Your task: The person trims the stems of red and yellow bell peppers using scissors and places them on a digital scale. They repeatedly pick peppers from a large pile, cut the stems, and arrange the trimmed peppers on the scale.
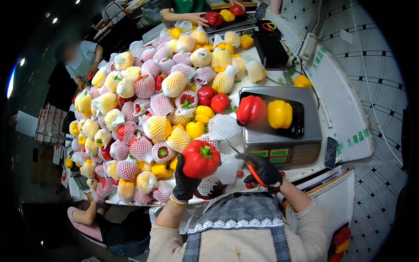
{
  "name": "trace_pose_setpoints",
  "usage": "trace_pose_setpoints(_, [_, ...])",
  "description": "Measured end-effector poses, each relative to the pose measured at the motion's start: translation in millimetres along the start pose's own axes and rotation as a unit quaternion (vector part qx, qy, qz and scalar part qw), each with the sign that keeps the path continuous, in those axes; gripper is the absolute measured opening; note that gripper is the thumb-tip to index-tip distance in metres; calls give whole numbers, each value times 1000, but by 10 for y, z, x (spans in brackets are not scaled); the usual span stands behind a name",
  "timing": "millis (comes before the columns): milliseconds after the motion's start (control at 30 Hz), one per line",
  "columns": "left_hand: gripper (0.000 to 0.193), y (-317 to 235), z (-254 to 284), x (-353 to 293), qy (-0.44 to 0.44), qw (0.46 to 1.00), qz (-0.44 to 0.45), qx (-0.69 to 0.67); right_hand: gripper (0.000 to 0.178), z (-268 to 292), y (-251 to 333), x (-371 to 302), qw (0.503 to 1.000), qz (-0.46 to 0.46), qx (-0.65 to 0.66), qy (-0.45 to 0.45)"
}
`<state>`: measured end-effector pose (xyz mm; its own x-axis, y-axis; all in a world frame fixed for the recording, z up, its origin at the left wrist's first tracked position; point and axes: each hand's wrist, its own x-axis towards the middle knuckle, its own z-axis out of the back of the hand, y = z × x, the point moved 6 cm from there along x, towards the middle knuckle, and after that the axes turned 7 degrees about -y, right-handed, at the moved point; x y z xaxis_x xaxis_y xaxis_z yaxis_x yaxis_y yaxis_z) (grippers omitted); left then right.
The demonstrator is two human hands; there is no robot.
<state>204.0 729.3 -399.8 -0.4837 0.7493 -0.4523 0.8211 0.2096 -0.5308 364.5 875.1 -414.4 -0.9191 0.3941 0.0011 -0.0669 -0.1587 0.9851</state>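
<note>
My left hand (185,182), in a black glove, is closed around a red bell pepper (198,163) whose green stem faces up. In my right hand (267,168), also gloved in black, is a pair of scissors (255,175) with orange-red handles. Their thin blades point up and left, a little apart from the pepper. Beyond my right hand, a red bell pepper (251,111) and a yellow bell pepper (279,114) rest on a black tray (298,124) on the metal scale (310,105). Empty white foam nets (223,127) lie between the scale and my hands.
A large heap of net-wrapped peppers (172,84) covers the table to my left. At the far side a co-worker's hand (198,20) touches peppers on a tray. A black basket (270,50) stands behind the scale; a phone (330,153) lies at its right.
</note>
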Motion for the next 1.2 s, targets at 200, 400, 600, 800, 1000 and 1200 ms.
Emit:
trace_pose_setpoints(200, [61, 837, -460, 149, 132, 968, 9, 215, 58, 43, -301, -89, 954, -16, 228, -196])
trace_pose_setpoints(400, [76, 458, -1491, 725, 308, 703, -253, 589, 44, 1417, -130, -509, 846, 31, 398, -353])
trace_pose_setpoints(600, [89, 348, -1505, 1643, 320, 516, -393, 690, 44, 2120, -208, -449, 846, -55, 272, -455])
trace_pose_setpoints(800, [80, 411, -1572, 1710, 280, 439, -407, 751, 53, 2027, -391, -219, 883, -110, 79, -448])
trace_pose_setpoints(1000, [100, 724, -2222, 1337, 271, 289, -475, 785, 62, 2153, -394, -209, 852, -171, -195, -454])
trace_pose_setpoints(1200, [84, 1069, -2145, 1629, 350, 357, -348, 793, 68, 2059, -245, -174, 834, -177, -252, -457])
